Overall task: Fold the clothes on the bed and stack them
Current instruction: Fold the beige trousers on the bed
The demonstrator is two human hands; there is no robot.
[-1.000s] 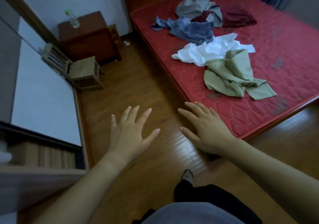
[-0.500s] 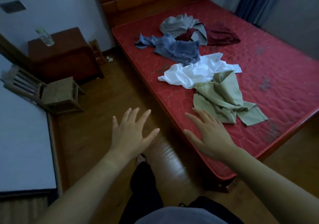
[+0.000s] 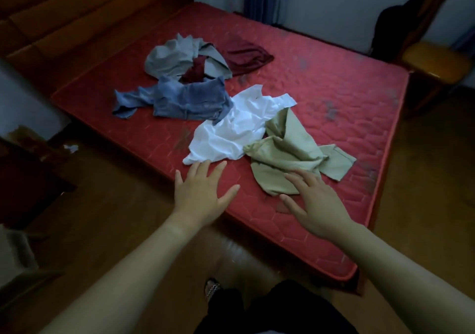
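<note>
both hands out over the near bed (image 3: 334, 117) edge, palms down, fingers spread wide, holding nothing. left hand (image 3: 199, 192) hovers just short of the white shirt (image 3: 231, 128) hem; right hand (image 3: 312, 205) over the near corner of the khaki piece (image 3: 285, 151), contact unclear.

clothes all unfolded, in a loose line: khaki overlapping white, white tucked under the blue piece (image 3: 185, 99), then grey (image 3: 174, 58) tangled with a dark red piece (image 3: 245, 57) farthest off. no stack yet.

risks, as judged:
- pulling khaki may drag white along, since they overlap.
- khaki lies near the mattress edge; a careless tug could slide it to the floor (image 3: 102, 231).
- dim light, creases easy to miss.
</note>
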